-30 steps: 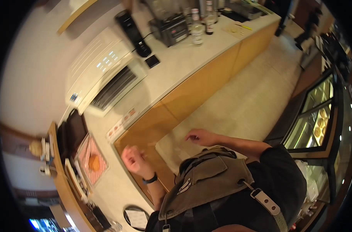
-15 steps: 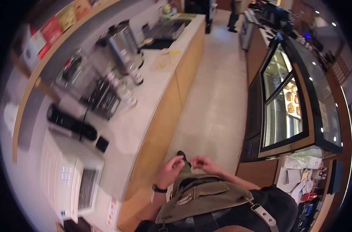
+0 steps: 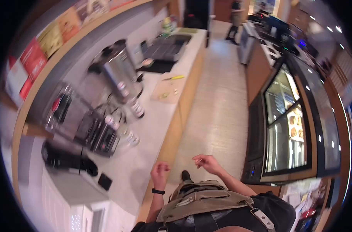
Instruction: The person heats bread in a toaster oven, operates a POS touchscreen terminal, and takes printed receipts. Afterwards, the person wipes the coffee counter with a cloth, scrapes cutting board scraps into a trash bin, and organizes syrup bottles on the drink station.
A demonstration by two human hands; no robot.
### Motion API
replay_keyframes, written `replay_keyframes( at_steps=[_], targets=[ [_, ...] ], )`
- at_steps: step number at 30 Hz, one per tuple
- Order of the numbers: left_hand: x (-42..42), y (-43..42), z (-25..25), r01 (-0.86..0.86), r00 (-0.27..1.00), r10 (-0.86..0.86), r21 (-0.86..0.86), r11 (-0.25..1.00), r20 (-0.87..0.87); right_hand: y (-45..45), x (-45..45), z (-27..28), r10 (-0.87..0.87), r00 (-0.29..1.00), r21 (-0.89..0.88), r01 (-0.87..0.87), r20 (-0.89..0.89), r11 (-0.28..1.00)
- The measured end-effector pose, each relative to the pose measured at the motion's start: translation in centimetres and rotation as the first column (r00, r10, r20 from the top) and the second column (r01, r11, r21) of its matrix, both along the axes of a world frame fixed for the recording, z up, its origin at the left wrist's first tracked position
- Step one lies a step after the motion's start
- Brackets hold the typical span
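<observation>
Apparently we grasp nothing: left hand (image 3: 159,176) near tabletop (image 3: 149,135), right hand (image 3: 210,164) farther off, both empty, fingers loosely apart.

Display case (image 3: 278,145): glass-fronted, dark-framed, lit inside; round baked goods (image 3: 294,125) in rows.
Wall shelf (image 3: 60,53): wooden edge; red packet (image 3: 33,58), yellow packet (image 3: 50,40), orange packet (image 3: 69,25).
Metal urn (image 3: 118,71): cylindrical, upright, beside clear bottle (image 3: 135,106).
Cutting board (image 3: 160,91): light-coloured; yellow-handled knife (image 3: 178,77) at far end, small pale-green pieces (image 3: 165,95) nearer.
Black square pad (image 3: 105,181): flat, near elongated black device (image 3: 67,158).
Aisle, far end: standing person (image 3: 234,23), dark shoes.
</observation>
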State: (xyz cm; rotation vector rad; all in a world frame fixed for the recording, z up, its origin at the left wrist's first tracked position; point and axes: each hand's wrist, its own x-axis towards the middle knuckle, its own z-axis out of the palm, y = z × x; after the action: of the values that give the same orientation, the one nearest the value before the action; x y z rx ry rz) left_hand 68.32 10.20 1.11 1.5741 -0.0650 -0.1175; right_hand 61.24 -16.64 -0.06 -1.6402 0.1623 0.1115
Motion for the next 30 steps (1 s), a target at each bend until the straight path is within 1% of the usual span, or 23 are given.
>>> replay_keyframes(
  at_steps=[1,2,4,5,6,7,8,10,11,12,15,16,17,18,19,20,22,25,26,27,28,29,30],
  targets=[
    [-0.6,1.9,-1.5,-0.238,0.971,0.238,-0.057,0.97,-0.006,-0.9,0.1,-1.4,-0.003,1.0,0.022,0.003,0.012,1.0],
    [-2.1,4.7,-3.1,-0.488,0.872,0.489,-0.107,0.866,-0.022,-1.5,0.2,-2.5,0.022,1.0,0.043,-0.023,0.018,0.999],
    [-4.8,11.2,-4.3,-0.72,0.652,0.758,-0.296,0.628,0.019,-2.6,0.5,-3.1,0.103,0.992,-0.056,-0.107,-0.069,0.993],
    [-6.8,14.1,-2.0,-0.85,0.463,0.886,-0.303,0.432,-0.036,-2.1,0.3,-3.3,0.151,0.982,-0.072,-0.16,-0.112,0.985],
    [-8.6,17.6,-0.8,-0.888,0.3,0.952,-0.383,0.255,-0.06,-1.6,0.2,-3.7,0.199,0.97,-0.093,-0.214,-0.142,0.972],
    [-11.2,22.2,-1.4,-0.895,0.224,0.973,-0.405,0.186,-0.049,-1.0,0.3,-4.5,0.266,0.957,-0.109,-0.278,-0.119,0.954],
    [-13.3,25.1,0.5,-0.883,0.13,0.989,-0.462,0.08,-0.077,-0.1,0.5,-5.1,0.379,0.913,-0.101,-0.395,-0.149,0.913],
    [-17.0,30.4,3.0,-0.872,0.078,0.997,-0.486,0.059,-0.018,1.2,1.1,-6.0,0.54,0.814,-0.091,-0.567,-0.214,0.819],
    [-18.0,33.2,4.2,-0.873,0.037,0.998,-0.487,0.004,-0.058,1.9,1.7,-6.2,0.65,0.722,-0.084,-0.682,-0.237,0.727],
    [-18.6,35.3,5.4,-0.887,0.04,0.996,-0.462,0.001,-0.074,2.8,2.1,-6.2,0.694,0.688,-0.094,-0.721,-0.213,0.686],
    [-20.5,38.4,9.3,-0.898,0.112,0.994,-0.43,0.097,-0.01,7.2,0.9,-6.5,0.778,0.608,-0.129,-0.794,-0.158,0.595],
    [-20.8,40.8,8.7,-0.904,0.202,0.979,-0.384,0.188,0.002,8.4,0.5,-5.9,0.788,0.598,-0.152,-0.801,-0.148,0.58],
    [-19.2,41.0,9.7,-0.897,0.207,0.977,-0.408,0.17,-0.048,9.2,1.2,-5.3,0.791,0.596,-0.174,-0.801,-0.138,0.574],
    [-18.6,43.1,9.3,-0.865,0.288,0.95,-0.459,0.202,-0.124,10.1,0.7,-4.8,0.784,0.609,-0.201,-0.789,-0.123,0.581],
    [-18.5,42.5,10.5,-0.849,0.28,0.937,-0.509,0.141,-0.208,10.8,0.2,-4.7,0.788,0.605,-0.201,-0.792,-0.119,0.577],
    [-18.6,43.4,10.0,-0.841,0.295,0.926,-0.525,0.134,-0.235,11.5,-0.6,-4.1,0.79,0.603,-0.224,-0.79,-0.109,0.571],
    [-19.8,44.4,10.4,-0.88,0.2,0.96,-0.467,0.089,-0.193,14.0,-3.1,-2.7,0.786,0.614,-0.269,-0.771,-0.074,0.577],
    [-21.1,46.9,9.5,-0.845,0.301,0.953,-0.473,0.251,-0.032,16.3,-5.9,-2.7,0.783,0.617,-0.32,-0.761,-0.085,0.565],
    [-20.9,46.6,9.6,-0.874,0.248,0.967,-0.444,0.198,-0.057,17.2,-7.0,-2.7,0.78,0.62,-0.309,-0.76,-0.082,0.572],
    [-20.6,46.2,9.4,-0.854,0.227,0.97,-0.495,0.158,-0.081,18.3,-8.2,-2.7,0.78,0.62,-0.297,-0.762,-0.081,0.575],
    [-20.8,45.4,9.4,-0.82,0.206,0.978,-0.551,0.157,-0.028,19.8,-9.3,-2.4,0.783,0.617,-0.286,-0.766,-0.08,0.575],
    [-20.9,45.7,7.9,-0.812,0.226,0.971,-0.566,0.142,-0.081,22.2,-10.8,-1.4,0.796,0.603,-0.251,-0.78,-0.054,0.573],
    [-22.4,44.3,7.6,-0.818,0.217,0.976,-0.546,0.182,0.001,24.8,-12.5,0.1,0.809,0.587,-0.218,-0.794,-0.027,0.568]
  ],
)
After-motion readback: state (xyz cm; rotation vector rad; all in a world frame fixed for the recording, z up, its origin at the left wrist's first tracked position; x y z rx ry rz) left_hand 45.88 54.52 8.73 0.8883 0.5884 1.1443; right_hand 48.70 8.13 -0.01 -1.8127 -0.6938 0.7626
